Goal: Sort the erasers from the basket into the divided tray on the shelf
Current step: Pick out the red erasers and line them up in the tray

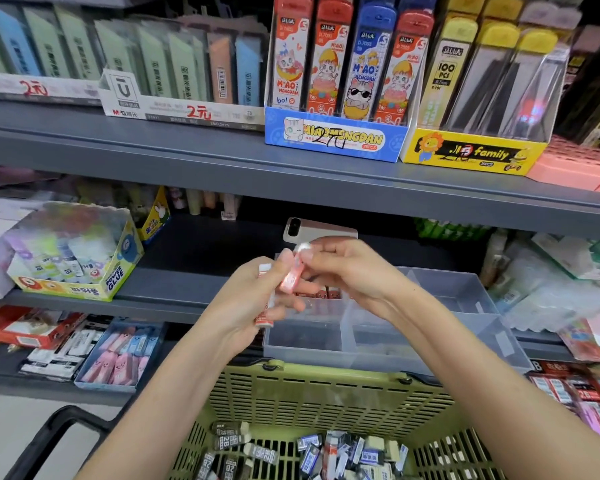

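both hands were closed on stock. the left hand (246, 299) curled around a small stack of sleeved erasers (264, 318), its thumb resting against a pink eraser (291, 277) that the right hand (347, 271) pinched near its upper white end. that eraser stood between the two hands, its long axis steep and nearly upright, the top leaning slightly toward the right hand.

the divided tray (309, 355) lay directly beneath and just beyond the hands, with a row of red erasers (326, 293) already showing in a compartment under the fingers. the open compartments spread out to the right hand's side, so that hand looked the nearer one to place the piece. it would probably need tipping flat first. the basket (326, 396) sat below the wrists, nearer the body, with loose erasers (326, 452) heaped in it.
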